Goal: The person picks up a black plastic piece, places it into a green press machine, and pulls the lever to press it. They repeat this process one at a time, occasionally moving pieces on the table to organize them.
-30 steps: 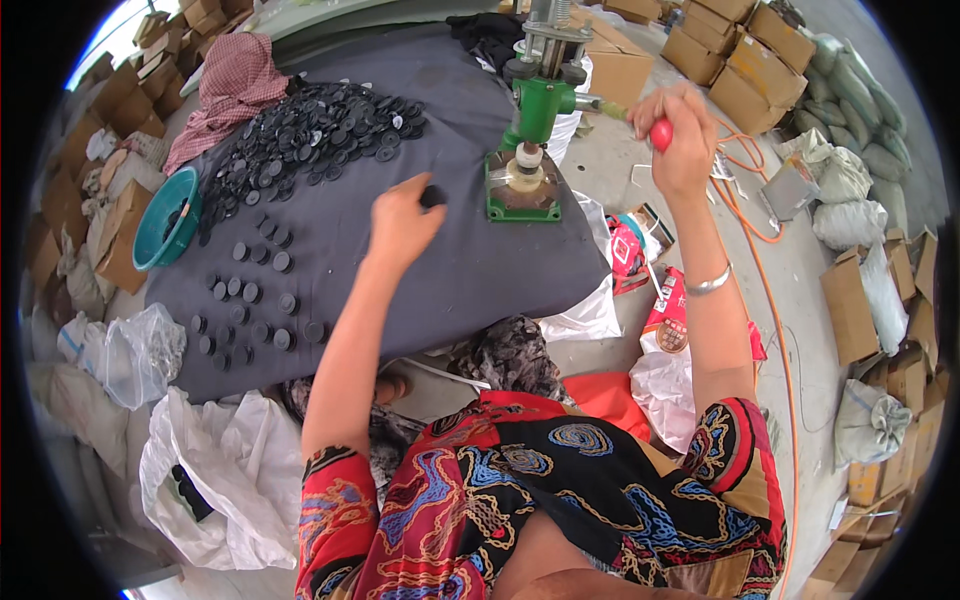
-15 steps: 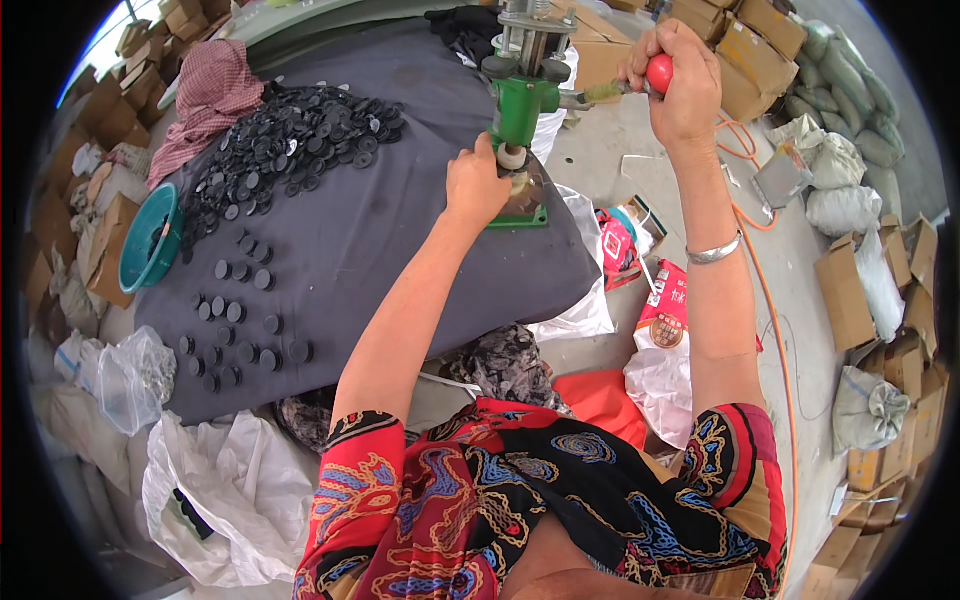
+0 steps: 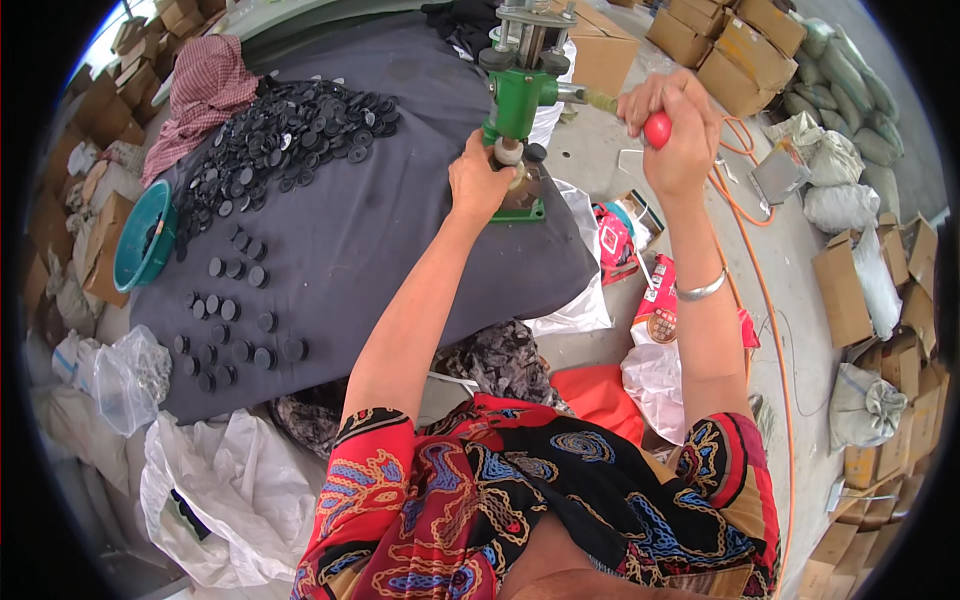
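Observation:
On the dark cloth-covered table stands a green hand press (image 3: 516,105) with a metal base plate. My left hand (image 3: 479,180) is at its lower end, fingers curved in beside the pale ram tip (image 3: 508,152); whatever lies between them is hidden. A small black round piece (image 3: 535,152) sits just behind the ram. Out to the right, my right hand (image 3: 682,140) is closed around the press lever (image 3: 603,100), whose red ball knob (image 3: 657,130) shows between the fingers. Several black discs (image 3: 290,140) lie heaped on the table, left of the press.
Several thicker black round pieces (image 3: 242,351) stand spread over the table's near left. A teal basin (image 3: 146,236) and a checked cloth (image 3: 205,95) are at its left edge. An orange hose (image 3: 775,330) runs along the floor at right, near cardboard boxes (image 3: 842,290) and sacks.
My right hand has brought the lever and red knob down and slightly nearer. My left hand stays by the ram. The black piece behind the ram now shows.

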Motion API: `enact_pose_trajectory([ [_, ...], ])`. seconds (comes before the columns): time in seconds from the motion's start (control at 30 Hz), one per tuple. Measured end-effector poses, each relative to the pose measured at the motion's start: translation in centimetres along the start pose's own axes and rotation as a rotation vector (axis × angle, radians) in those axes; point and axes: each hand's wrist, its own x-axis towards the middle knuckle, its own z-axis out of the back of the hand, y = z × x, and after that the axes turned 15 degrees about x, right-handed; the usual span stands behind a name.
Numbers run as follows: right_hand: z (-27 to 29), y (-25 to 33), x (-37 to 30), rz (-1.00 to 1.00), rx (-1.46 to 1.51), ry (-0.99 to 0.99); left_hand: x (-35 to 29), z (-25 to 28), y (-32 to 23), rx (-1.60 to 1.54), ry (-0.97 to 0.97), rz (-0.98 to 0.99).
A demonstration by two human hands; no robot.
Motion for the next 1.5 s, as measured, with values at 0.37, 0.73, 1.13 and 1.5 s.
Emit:
enact_pose_trajectory([
  [0.37, 1.7, -4.4, -9.6, 0.284, -0.185, 0.157, -9.2, 12.5, 2.1, 0.252, -0.211, -0.115],
  [0.73, 0.9, -1.9, -5.3, 0.162, -0.122, 0.046, -23.2, 23.7, 8.8, 0.979, -0.264, 0.133],
  [1.13, 0.0, 0.5, 5.2, -0.120, 0.045, -0.070, -13.3, 14.8, 4.3, 0.284, -0.180, -0.055],
  [1.5, -0.6, 0.2, 5.5, -0.111, 0.004, -0.072, -0.5, 3.3, -0.6, 0.446, 0.057, -0.132],
])
